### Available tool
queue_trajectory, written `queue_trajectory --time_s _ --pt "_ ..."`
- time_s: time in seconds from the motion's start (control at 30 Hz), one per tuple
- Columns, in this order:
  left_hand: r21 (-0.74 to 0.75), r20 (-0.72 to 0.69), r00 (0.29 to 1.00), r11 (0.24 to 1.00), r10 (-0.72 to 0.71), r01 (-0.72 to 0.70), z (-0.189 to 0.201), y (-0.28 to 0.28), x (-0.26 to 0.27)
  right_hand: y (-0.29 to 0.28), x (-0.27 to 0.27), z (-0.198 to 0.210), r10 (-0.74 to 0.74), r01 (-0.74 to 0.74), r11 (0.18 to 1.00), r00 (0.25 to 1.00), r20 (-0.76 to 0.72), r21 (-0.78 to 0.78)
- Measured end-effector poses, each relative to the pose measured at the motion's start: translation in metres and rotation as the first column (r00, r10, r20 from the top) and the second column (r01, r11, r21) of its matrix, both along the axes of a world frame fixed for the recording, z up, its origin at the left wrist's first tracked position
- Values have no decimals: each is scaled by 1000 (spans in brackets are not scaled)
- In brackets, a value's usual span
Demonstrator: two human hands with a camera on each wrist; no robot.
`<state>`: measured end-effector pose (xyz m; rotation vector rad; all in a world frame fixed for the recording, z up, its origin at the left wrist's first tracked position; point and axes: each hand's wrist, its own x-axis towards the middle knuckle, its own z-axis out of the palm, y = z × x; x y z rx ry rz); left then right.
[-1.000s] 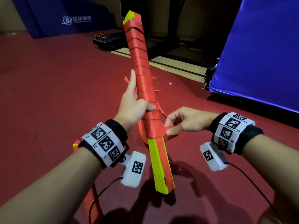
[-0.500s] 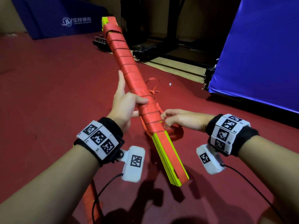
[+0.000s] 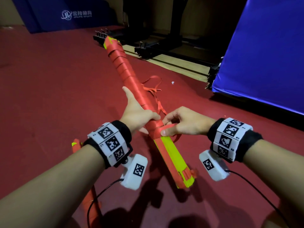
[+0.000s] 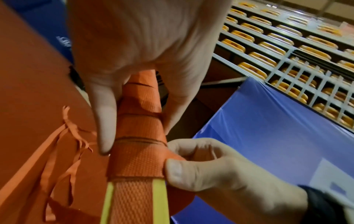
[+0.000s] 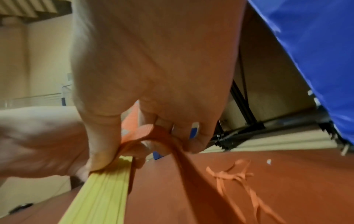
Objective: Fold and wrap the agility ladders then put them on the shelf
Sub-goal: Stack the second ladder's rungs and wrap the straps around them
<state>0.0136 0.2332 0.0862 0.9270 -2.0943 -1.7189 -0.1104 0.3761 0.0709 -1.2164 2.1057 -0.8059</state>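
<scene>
The ladder bundle shows neon yellow rungs edged in orange-red; the strap spiralled around it is orange-red with a fine woven grid; loose strap ends on the floor match it; the floor is dark red; the mat at right is bright blue; the mat at back is navy with a white logo; the wristbands are black with white blocks of black square codes.

The left hand grips the folded ladder bundle slanting over the red floor, while the right hand pinches its red strap.
</scene>
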Motion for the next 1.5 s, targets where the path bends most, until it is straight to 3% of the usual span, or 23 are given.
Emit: queue_trajectory --time_s 0.1,0.23,0.4,0.47,0.6,0.7,0.93,1.1,1.33,1.5 --pt "68 -5 1000 998 -10 10 0 -5 -4 1 -6 6 -16 17 1000 999 35 -15" --pt "40 -61 995 996 -76 79 6 -5 -5 3 -11 9 26 -28 1000 987 157 12" --pt "38 -102 974 978 -201 206 7 1 -3 7 -6 7 158 -187 979 948 277 81" --pt "70 -101 972 973 -213 221 6 0 -4 8 -6 9 161 -182 982 949 270 53" --pt "70 -94 974 975 -205 212 0 7 -2 7 -6 5 112 -114 993 974 199 -1" --pt "29 -100 979 983 -175 179 -3 11 1 3 -7 -3 27 -23 1000 969 245 -20" --pt "-28 -151 975 987 -161 159 9 8 5 1 -9 1 24 1 996 963 268 -93" --pt "-9 -168 979 994 -113 113 8 5 5 0 -13 0 55 -40 998 942 332 -52" --pt "20 -126 986 993 -110 114 11 4 6 4 -7 0 174 -175 984 985 10 42" --pt "-15 -108 986 992 -128 128 14 5 5 7 -13 6 182 -182 983 983 -8 26"
